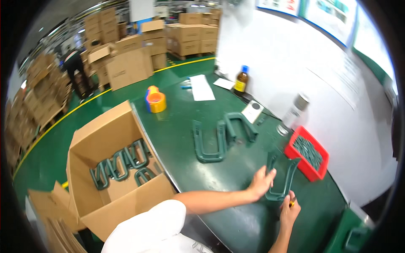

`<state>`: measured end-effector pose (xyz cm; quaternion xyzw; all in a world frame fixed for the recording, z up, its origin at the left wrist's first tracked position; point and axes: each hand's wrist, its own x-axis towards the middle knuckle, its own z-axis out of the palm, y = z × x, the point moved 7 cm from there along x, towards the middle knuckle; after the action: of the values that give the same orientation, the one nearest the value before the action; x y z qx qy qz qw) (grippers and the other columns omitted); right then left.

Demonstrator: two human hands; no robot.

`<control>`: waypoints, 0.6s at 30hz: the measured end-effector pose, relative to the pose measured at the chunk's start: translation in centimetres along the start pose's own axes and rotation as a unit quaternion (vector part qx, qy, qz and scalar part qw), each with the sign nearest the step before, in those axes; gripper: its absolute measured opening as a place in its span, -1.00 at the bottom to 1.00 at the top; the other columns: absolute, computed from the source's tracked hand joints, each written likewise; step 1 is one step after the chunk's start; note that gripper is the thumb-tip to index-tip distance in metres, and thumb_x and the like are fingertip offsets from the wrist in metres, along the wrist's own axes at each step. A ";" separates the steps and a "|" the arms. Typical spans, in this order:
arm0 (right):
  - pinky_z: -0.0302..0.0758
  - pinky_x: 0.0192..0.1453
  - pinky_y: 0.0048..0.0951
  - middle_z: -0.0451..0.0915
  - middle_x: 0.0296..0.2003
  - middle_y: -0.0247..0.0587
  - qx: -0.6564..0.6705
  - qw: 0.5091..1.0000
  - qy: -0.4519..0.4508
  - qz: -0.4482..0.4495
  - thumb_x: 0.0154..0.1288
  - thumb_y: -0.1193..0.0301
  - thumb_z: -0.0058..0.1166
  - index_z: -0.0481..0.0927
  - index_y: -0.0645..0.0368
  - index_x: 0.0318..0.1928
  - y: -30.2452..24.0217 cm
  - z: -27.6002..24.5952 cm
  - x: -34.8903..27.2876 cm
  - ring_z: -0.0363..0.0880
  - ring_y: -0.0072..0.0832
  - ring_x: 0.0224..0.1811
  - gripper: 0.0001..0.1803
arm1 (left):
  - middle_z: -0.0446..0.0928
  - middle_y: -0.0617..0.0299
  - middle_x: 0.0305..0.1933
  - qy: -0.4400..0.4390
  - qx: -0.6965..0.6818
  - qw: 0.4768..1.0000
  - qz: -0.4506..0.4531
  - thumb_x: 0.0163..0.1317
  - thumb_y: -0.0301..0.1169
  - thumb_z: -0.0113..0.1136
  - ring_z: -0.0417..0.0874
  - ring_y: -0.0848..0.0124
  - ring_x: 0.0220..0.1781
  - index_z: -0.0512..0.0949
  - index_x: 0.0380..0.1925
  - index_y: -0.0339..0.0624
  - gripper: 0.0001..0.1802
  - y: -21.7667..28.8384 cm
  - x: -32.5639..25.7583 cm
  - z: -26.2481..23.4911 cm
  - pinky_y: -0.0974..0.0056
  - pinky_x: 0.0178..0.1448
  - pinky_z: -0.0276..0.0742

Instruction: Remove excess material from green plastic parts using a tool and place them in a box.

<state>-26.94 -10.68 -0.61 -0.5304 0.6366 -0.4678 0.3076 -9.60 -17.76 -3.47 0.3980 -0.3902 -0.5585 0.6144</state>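
Between my hands, above the green tabletop, is a dark green U-shaped frame [289,179] with its open end pointing away from me. My left hand [260,185] is closed on its left leg. My right hand [290,210] is closed at its lower right corner, and a small yellow and dark thing [292,203] shows at the fingers, too small to name. Two more U-shaped frames lie farther off: one [211,158] with its open end away from me, another [236,116] turned the other way and touching or almost touching it.
An open cardboard box [99,126] at the left holds several green frames. A red bin [313,172] of small green pieces stands at right, near a clear spray can [292,114]. Farther back are a brown bottle [241,80], tape rolls [157,102] and paper [202,87].
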 end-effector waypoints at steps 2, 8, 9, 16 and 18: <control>0.34 -0.51 -0.65 0.44 -0.55 -0.44 0.009 1.000 -0.009 -0.018 0.28 0.47 0.04 0.43 0.41 0.10 -0.4 1.6 0.0 0.33 -0.73 -0.57 -0.60 | 0.37 0.40 -0.60 0.025 -0.022 0.999 0.028 0.34 -0.18 0.02 0.37 0.63 -0.57 0.39 -0.35 -0.17 -0.73 1.2 -0.8 -0.9 0.44 -0.47 0.35; 0.40 -0.47 -0.58 0.50 -0.52 -0.30 0.027 0.999 0.007 -0.028 0.30 0.43 0.00 0.53 0.28 -0.02 -1.7 3.5 -0.7 0.42 -0.64 -0.55 -0.72 | 0.35 0.39 -0.50 0.064 -0.066 0.994 0.057 0.32 -0.28 0.04 0.35 0.63 -0.54 0.36 -0.14 -0.19 -0.75 2.7 -3.9 -1.8 0.45 -0.45 0.34; 0.49 -0.35 -0.51 0.63 -0.40 -0.15 -0.038 0.998 -0.042 0.041 0.31 0.37 0.01 0.52 0.19 0.09 -3.3 3.7 -1.7 0.54 -0.53 -0.46 -0.64 | 0.35 0.38 -0.51 0.080 -0.067 0.992 0.066 0.32 -0.29 0.03 0.35 0.63 -0.54 0.36 -0.16 -0.20 -0.76 2.9 -4.1 -2.3 0.45 -0.45 0.34; 0.50 -0.26 -0.39 0.63 -0.38 -0.07 -0.059 0.988 0.030 -0.140 0.32 0.37 -0.03 0.54 0.37 -0.03 -4.9 5.6 -0.3 0.56 -0.41 -0.41 -0.67 | 0.37 0.36 -0.47 0.108 -0.092 0.988 0.068 0.32 -0.30 0.02 0.35 0.62 -0.53 0.35 -0.20 -0.21 -0.78 3.0 -3.1 -3.2 0.44 -0.45 0.33; 0.51 -0.22 -0.36 0.62 -0.37 -0.03 -0.089 0.981 0.057 -0.163 0.32 0.39 -0.03 0.55 0.40 -0.07 -4.7 5.9 0.3 0.57 -0.35 -0.38 -0.69 | 0.36 0.35 -0.49 0.126 -0.103 0.982 0.097 0.31 -0.28 0.03 0.34 0.63 -0.52 0.35 -0.20 -0.22 -0.76 3.9 -3.0 -3.2 0.44 -0.45 0.32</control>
<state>-19.98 -12.53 1.55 -0.6252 0.5970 -0.4823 0.1417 -5.41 -14.37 -1.12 0.3601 -0.2866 -0.4787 0.7477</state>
